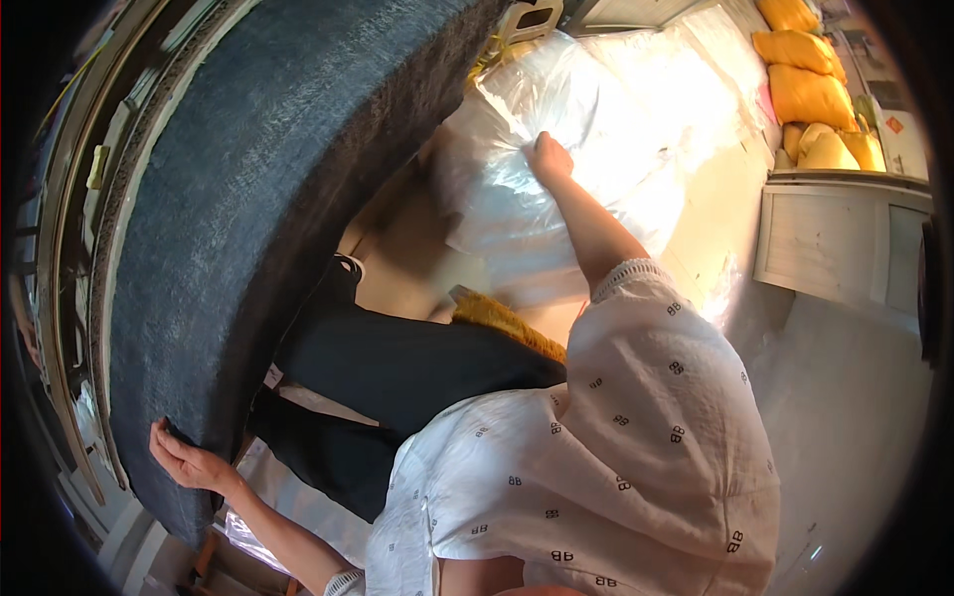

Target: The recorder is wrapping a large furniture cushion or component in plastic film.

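My right hand (552,159) reaches forward with its fingers closed around the gathered top of a large translucent plastic bag (517,223). Folds of the plastic fan out below the grip, and bright sunlight hides much of what is inside. On the left, my left hand (191,462) rests at the near end of a long worktop covered in dark blue-grey cloth (224,248). Its fingers lie extended on the cloth, with a small dark patch or shadow beside the fingertips.
Yellow bundles (810,94) are stacked at the far right above a pale cabinet (830,238). A yellow fringed item (507,323) lies by my leg. Metal rails (65,258) run along the worktop's left side. A white plastic crate (532,20) stands behind the bag.
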A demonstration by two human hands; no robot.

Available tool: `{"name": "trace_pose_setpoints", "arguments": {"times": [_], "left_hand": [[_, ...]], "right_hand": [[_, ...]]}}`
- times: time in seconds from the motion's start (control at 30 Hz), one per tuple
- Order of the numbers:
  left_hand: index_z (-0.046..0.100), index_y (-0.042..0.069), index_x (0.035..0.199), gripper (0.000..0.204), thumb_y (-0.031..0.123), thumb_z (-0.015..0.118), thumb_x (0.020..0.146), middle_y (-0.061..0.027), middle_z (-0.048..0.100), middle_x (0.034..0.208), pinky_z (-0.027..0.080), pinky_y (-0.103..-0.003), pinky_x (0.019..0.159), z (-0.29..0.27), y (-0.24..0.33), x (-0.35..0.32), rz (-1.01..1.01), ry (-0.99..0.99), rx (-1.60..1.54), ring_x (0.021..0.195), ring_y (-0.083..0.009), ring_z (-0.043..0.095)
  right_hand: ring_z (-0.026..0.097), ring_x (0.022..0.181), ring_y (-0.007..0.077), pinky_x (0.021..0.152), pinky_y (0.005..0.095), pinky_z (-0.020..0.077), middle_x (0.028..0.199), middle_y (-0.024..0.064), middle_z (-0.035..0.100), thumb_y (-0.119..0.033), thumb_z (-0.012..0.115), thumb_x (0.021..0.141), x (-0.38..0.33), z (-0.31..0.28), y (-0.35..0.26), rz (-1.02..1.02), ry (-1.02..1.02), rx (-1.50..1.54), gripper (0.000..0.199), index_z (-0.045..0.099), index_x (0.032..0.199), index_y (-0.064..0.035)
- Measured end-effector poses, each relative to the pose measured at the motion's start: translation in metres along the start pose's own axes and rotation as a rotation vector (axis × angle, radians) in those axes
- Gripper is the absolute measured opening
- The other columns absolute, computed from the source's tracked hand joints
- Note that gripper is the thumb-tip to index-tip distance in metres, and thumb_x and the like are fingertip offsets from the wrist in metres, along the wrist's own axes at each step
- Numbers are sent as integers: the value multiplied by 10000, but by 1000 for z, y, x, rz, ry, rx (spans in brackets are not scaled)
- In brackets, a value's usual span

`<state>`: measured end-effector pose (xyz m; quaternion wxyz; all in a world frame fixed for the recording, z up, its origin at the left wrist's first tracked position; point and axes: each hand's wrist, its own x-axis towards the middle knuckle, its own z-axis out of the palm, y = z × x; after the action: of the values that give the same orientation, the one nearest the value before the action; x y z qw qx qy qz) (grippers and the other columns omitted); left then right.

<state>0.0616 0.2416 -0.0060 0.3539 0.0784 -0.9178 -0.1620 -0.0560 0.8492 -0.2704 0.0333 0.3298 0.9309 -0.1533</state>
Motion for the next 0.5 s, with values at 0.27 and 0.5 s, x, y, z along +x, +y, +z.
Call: {"name": "trace_pose_setpoints", "arguments": {"times": [0.27,0.5], "left_hand": [[609,4,986,242,176,444,941,-77,623,951,427,-283,831,-1,2,5,15,7,17,900,-188,570],[613,27,970,241,183,433,937,-72,627,936,437,-285,808,7,9,3,15,-18,55,891,-204,583]], "right_hand": [[624,723,222,587,321,487,822,152,612,-71,395,842,-12,-1,62,385,-17,1291,187,524,963,-11],[424,553,135,527,285,413,634,36,448,-193,424,902,-24,-66,85,220,-112,1703,177,512,864,-45]]}}
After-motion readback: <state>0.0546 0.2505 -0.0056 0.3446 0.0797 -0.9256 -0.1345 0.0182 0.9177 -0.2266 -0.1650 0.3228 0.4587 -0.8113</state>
